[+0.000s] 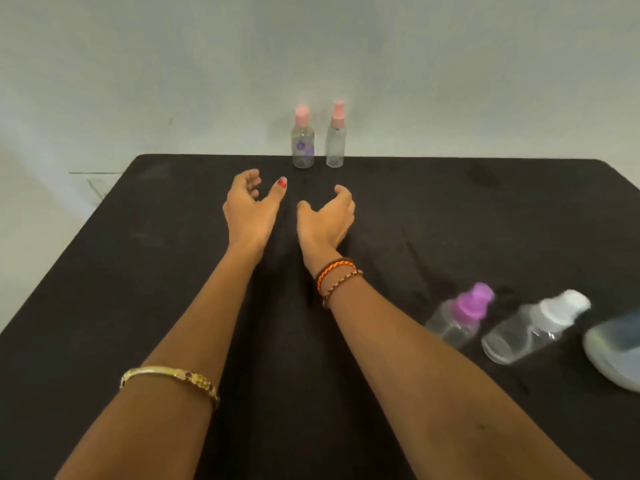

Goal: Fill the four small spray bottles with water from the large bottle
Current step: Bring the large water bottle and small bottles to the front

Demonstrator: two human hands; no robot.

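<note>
1. Two small spray bottles stand upright side by side at the far edge of the tabletop [173, 271], near its middle: the far-left bottle [303, 142] just beside the far-right bottle [336, 140], with the wall behind them.
2. Both arms stretch across the middle of the tabletop; the left hand [247, 209] and right hand [327, 216] sit side by side, apart, just in front of those two bottles.
3. At the near right, two more small bottles, the inner bottle [457, 317] left of the outer bottle [533, 327], sit next to each other.
4. The large bottle [616, 351] sits right of them at the frame's right edge.
</note>
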